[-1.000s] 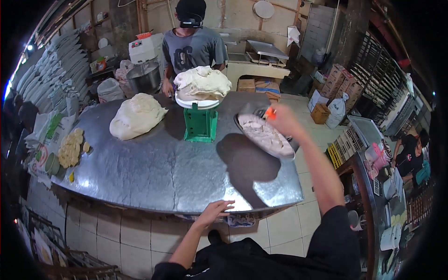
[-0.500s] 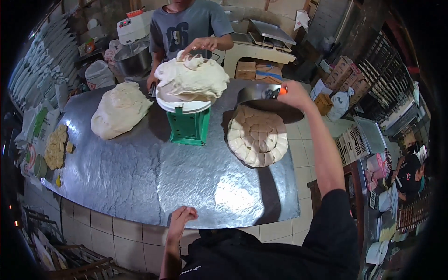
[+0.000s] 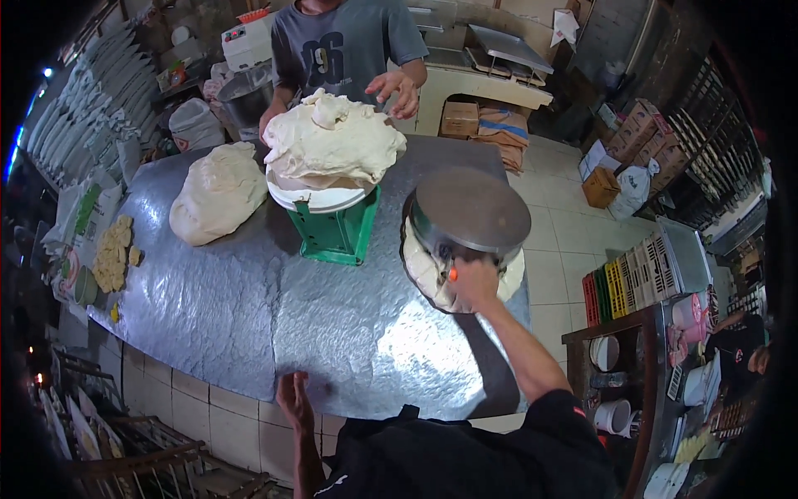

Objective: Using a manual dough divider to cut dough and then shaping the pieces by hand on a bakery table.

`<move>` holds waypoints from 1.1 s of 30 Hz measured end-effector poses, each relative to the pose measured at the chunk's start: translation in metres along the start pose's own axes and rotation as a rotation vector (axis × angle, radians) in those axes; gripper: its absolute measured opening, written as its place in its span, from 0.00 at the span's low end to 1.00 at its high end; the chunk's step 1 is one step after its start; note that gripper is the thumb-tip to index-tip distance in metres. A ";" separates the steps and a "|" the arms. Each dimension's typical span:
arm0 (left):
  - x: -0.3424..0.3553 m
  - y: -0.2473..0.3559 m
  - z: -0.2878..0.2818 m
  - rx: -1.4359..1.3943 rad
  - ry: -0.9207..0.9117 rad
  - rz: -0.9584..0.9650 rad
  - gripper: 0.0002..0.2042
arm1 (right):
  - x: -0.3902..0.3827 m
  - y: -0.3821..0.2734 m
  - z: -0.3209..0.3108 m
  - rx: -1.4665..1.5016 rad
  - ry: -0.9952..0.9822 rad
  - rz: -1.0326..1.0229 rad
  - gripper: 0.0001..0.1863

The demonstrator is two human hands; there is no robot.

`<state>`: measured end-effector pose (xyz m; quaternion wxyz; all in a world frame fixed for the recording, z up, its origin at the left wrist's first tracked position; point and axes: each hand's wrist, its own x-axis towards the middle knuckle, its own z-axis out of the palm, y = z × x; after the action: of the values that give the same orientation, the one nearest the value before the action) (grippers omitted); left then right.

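My right hand (image 3: 474, 283) grips the orange-marked handle of a round dark metal pan (image 3: 470, 204). The pan is over a pale disc of segmented dough (image 3: 416, 270) at the table's right, largely hiding it; I cannot tell whether they touch. My left hand (image 3: 295, 391) is at the table's front edge, holding nothing, fingers loosely bent and apart. In the middle, a large dough mass (image 3: 332, 137) rests on a green scale (image 3: 332, 233) with a white platform. Another dough lump (image 3: 212, 191) lies left of it on the metal table (image 3: 208, 308).
A co-worker (image 3: 332, 41) stands across the table, one hand near the weighed dough. Dough scraps (image 3: 112, 258) lie at the left. Stacked crates (image 3: 632, 266) and a side bench (image 3: 619, 333) are on the right, where another person (image 3: 740, 349) works. Cartons (image 3: 640, 137) stand behind.
My right hand has swung the pan toward me over the segmented dough, which lay uncovered half a second ago. The co-worker's hand has lifted off the dough on the scale.
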<state>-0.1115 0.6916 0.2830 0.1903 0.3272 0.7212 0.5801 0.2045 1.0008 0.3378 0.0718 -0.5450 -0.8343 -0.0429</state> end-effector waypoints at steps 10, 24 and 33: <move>-0.006 -0.035 -0.057 -0.116 0.071 -0.048 0.13 | -0.017 0.040 -0.168 0.166 0.604 0.065 0.14; 0.083 -0.055 -0.161 -0.951 -0.647 -0.472 0.32 | -0.175 -0.228 -0.155 1.154 0.305 0.497 0.21; 0.218 -0.106 -0.313 -0.521 -0.043 -0.335 0.25 | -0.053 -0.435 -0.002 1.825 -0.325 0.699 0.13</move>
<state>-0.4984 0.6073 0.2842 0.3758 0.1562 0.5880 0.6990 -0.1729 0.7775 0.3338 0.3575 -0.4956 -0.3396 0.7150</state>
